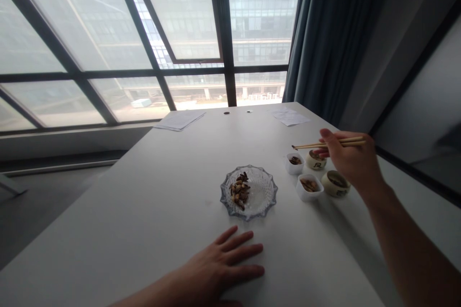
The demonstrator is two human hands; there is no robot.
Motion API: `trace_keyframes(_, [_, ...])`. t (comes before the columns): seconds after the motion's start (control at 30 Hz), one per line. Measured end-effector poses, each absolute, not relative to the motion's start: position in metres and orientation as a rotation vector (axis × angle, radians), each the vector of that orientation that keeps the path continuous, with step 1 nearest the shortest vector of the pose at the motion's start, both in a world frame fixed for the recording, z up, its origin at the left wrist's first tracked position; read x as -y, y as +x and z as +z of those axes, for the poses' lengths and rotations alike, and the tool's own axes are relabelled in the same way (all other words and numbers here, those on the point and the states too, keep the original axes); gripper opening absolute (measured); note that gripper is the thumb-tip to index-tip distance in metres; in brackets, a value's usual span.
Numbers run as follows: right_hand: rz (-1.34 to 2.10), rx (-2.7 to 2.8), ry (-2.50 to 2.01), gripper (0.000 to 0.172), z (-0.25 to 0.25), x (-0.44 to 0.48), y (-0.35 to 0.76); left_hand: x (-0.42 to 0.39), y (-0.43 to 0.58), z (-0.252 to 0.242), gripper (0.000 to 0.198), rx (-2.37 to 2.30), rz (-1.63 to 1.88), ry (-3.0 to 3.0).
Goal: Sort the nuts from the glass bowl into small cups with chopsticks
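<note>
Two slim, pale wooden chopsticks run nearly level through the right fingers, tips pointing left. A small dark piece sits at those tips; left of the fingers stands a squarish white plastic cup holding brown pieces.

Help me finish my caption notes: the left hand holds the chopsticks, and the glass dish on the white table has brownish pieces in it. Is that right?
Not quite: the head view shows the right hand, not the left hand, holding the chopsticks. The glass dish on the white table does have brownish pieces in it.
</note>
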State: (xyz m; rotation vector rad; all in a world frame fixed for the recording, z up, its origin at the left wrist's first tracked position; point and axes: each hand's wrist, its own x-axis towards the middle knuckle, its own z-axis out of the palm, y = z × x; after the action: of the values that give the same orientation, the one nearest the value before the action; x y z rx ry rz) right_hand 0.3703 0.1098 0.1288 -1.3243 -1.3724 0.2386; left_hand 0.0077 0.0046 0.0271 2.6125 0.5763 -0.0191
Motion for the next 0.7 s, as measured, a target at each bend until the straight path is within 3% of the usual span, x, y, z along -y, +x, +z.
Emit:
trace_keyframes(0.4, [0.304, 1.342, -1.267, 0.052, 0.130, -0.108, 0.366, -0.005, 0.008, 0.028, 0.072, -0.598, -0.051, 2.562])
trace_keyframes(0.7, [0.856, 1.564, -1.103, 0.052, 0.118, -0.097, 0.328, -0.006, 0.009, 0.027, 0.076, -0.591, -0.057, 2.570])
